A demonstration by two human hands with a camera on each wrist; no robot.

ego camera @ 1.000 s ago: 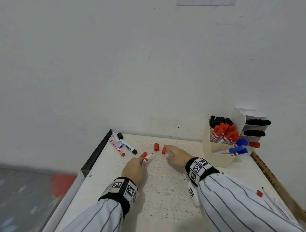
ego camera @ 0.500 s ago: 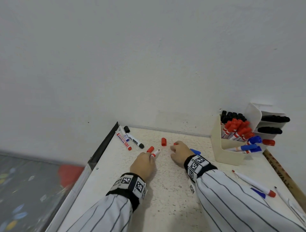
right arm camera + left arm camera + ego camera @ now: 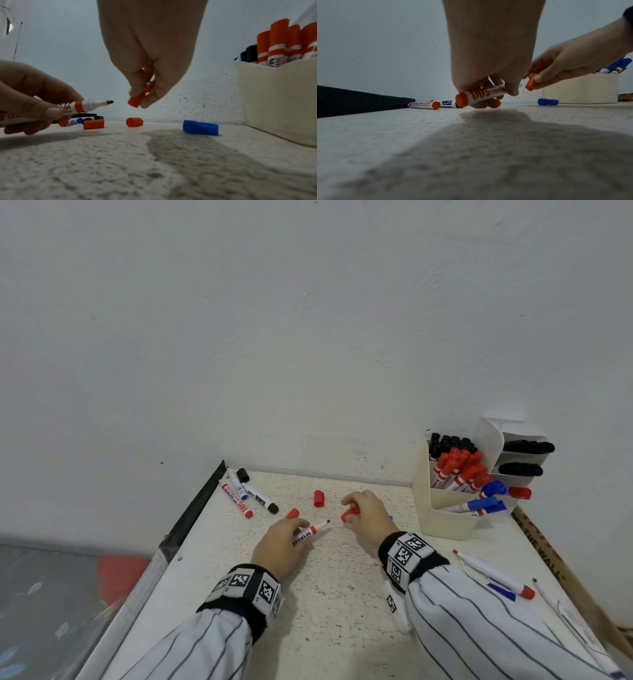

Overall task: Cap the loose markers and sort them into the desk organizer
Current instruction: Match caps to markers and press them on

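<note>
Your left hand grips the red marker, tip aimed right at the red cap pinched in your right hand, mouth facing it.

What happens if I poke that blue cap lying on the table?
The blue cap looks round and lies on its side, so it would probably roll. It seems small hollow plastic, likely light and stiff. The table looks speckled, maybe slowing it.

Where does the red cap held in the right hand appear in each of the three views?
Head view: the red cap sits centre, just right of the marker tip.
Left wrist view: red cap right of centre, beside the left hand.
Right wrist view: red cap centre, under the right hand.
Shared landmark: the cream organizer.
</note>
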